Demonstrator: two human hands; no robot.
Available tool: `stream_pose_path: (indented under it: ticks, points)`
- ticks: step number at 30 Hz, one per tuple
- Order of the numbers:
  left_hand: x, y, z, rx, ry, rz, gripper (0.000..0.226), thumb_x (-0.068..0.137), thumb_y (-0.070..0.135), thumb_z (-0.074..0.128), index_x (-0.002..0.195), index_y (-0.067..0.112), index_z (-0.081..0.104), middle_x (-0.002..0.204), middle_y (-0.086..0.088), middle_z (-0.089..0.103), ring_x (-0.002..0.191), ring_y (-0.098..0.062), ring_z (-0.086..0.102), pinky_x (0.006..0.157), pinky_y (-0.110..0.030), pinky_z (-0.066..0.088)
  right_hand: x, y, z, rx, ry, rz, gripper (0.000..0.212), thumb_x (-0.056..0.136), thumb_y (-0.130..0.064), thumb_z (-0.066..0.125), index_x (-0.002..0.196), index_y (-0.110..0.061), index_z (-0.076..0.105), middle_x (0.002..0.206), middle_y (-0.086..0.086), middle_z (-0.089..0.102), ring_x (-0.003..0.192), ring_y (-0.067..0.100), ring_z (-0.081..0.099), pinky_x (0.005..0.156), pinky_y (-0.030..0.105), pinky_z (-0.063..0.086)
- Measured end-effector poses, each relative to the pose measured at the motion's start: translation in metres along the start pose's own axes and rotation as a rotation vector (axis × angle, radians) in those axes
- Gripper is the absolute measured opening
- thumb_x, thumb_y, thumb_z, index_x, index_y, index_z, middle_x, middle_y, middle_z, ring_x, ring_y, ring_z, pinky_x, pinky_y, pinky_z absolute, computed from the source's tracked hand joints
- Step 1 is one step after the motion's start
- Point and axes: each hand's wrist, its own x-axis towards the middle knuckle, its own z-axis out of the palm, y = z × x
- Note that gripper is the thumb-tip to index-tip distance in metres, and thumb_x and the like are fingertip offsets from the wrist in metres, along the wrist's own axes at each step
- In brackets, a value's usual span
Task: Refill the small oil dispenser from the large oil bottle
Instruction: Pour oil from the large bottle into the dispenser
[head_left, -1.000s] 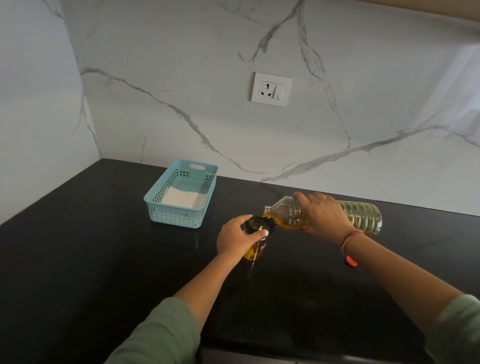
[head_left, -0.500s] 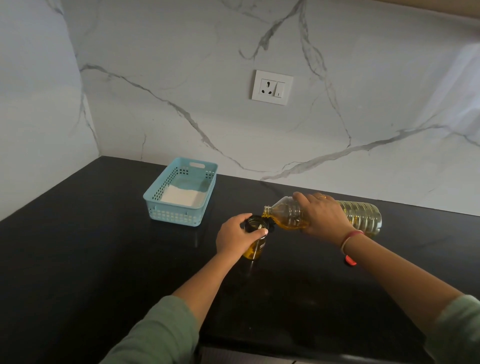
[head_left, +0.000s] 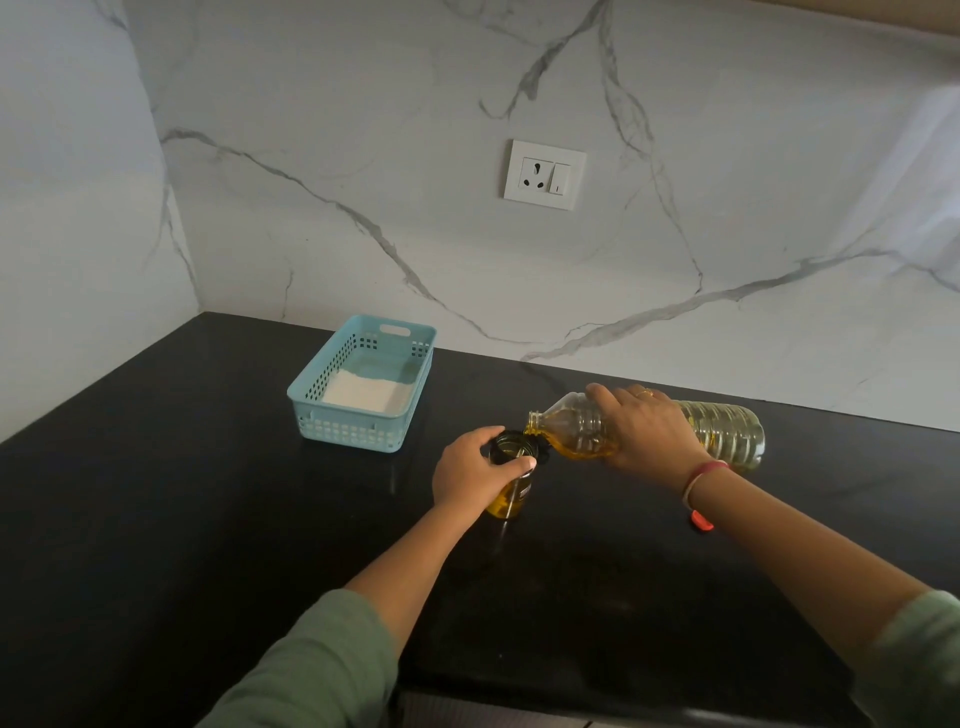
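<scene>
- Just below the frame's centre, our left hand (head_left: 470, 475) curls fingers and thumb around the top of the small oil dispenser (head_left: 511, 498). It stands upright on the black countertop (head_left: 208, 519), its amber lower half showing beneath the grip.
- Right of it, our right hand (head_left: 644, 434) clasps the large oil bottle (head_left: 727, 431) near its shoulder. The bottle lies nearly level, mouth at the dispenser's open rim, base jutting rightward past the hand.
- Left of centre, a blue basket (head_left: 353, 431) sits well apart.

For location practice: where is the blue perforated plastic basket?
Head view: the basket sits left of centre on the black countertop, left of the small oil dispenser.
</scene>
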Motion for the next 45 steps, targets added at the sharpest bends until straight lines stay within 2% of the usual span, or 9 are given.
stream_pose_path:
  ticks: [21,45]
  points:
    - [-0.0011,-0.0009,-0.0001,-0.001,0.001,-0.001,0.070,0.072,0.054,0.076,0.134,0.028,0.054,0.127,0.006,0.063,0.113,-0.012,0.061,0.094,-0.036,0.053,0.0002,0.0025,-0.0011,-0.027,-0.010,-0.002,0.076,0.073,-0.046,0.071,0.134,-0.018,0.038,0.111,0.004,0.064,0.101,0.024,0.060,0.084,0.034,0.046]
    - [-0.0002,-0.0028,0.0007,-0.004,-0.005,0.004,0.070,0.071,0.055,0.076,0.133,0.029,0.054,0.125,0.006,0.064,0.112,-0.011,0.061,0.093,-0.036,0.053,-0.0002,0.0009,-0.0001,-0.020,-0.015,-0.007,0.078,0.073,-0.048,0.071,0.136,-0.018,0.035,0.113,0.004,0.063,0.104,0.024,0.059,0.089,0.035,0.046]
